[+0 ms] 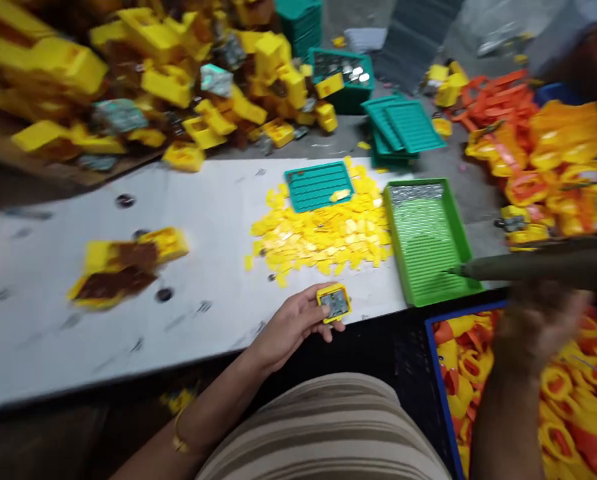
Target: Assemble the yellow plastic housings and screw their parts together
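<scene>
My left grip [291, 323] is holding a small yellow case [335, 303], its grey insides facing up, with my thumb pressing at its near-left side and my fingers supporting it from below. I am holding this case at the near edge of the white tabletop [218, 207]. My right grip [541, 323] is holding a long dark tool [528, 268]; blur is hiding exactly how my fingers are wrapping it. Its thin tip is pointing left, over the green tray [431, 243], which is carrying silvery bits at its far end. Just left of that tray, a pile of flat yellow pieces [323, 237] is spreading out, and a teal tray [318, 187] is lying on its far side. Farther left, a few yellow cases with brown areas [128, 263] are resting together. Below my right grip, a blue-rimmed crate [432, 347] is holding yellow and orange parts. Beyond, a big heap of yellow housings [178, 73] is standing at far left, while orange parts [503, 100] are lying at far right.
</scene>
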{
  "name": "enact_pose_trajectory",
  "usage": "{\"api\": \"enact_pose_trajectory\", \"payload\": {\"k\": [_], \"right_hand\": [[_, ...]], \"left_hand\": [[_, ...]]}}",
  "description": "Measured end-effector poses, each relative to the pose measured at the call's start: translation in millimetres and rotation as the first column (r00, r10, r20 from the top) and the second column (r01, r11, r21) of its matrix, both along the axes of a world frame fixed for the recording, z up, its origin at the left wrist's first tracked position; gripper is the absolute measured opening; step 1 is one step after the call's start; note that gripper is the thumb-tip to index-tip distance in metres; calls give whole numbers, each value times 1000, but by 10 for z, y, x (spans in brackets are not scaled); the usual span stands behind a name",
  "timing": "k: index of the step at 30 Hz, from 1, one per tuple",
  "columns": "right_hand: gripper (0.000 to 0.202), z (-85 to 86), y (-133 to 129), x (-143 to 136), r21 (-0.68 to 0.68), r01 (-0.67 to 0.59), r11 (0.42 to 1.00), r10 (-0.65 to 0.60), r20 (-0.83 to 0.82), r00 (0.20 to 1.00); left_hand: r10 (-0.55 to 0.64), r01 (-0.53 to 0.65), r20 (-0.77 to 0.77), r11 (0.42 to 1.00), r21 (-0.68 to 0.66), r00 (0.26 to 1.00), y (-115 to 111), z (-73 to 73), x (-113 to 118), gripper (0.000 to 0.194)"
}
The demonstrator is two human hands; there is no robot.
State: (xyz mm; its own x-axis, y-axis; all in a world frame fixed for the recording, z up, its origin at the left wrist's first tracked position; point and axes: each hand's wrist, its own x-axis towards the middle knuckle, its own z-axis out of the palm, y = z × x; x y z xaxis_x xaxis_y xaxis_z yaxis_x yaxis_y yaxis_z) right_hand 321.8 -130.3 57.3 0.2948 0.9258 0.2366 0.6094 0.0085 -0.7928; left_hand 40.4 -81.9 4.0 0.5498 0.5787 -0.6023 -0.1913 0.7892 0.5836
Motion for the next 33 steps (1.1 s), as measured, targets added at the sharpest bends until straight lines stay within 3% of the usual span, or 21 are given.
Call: {"api": "enact_pose_trajectory", "payload": {"k": [3,6,9,13,16,18,24,33], "right_hand": [[38,-80,86,348,118,34,992,-31,-27,999],[32,-119,240,565,68,-134,989,139,-78,987],[30,-112,397,596,194,-194,962,240,-256,936],[23,-139,618,531,377,71,923,88,-389,917],[18,-209,801,505,478,272,835,-39,-441,896],[16,-258,915,496,515,335,789,-70,-467,882],[25,-354,1126,472,512,383,769,-73,-525,848],[26,-416,1141,490,509,354,785,-82,-482,872]], "left_hand": [[-129,129,-21,992,3,991,58,15,214,42],[-211,211,-42,977,-5,976,104,6,388,46],[-244,242,-88,970,-30,966,142,-8,529,52],[-271,264,-115,962,-72,956,190,-26,679,60],[-294,288,-104,955,-72,950,211,-45,742,59],[-299,293,-103,954,-71,949,217,-59,757,57],[-292,286,-88,955,-75,952,231,-82,749,52],[-292,284,-79,954,-94,953,243,-86,744,47]]}}
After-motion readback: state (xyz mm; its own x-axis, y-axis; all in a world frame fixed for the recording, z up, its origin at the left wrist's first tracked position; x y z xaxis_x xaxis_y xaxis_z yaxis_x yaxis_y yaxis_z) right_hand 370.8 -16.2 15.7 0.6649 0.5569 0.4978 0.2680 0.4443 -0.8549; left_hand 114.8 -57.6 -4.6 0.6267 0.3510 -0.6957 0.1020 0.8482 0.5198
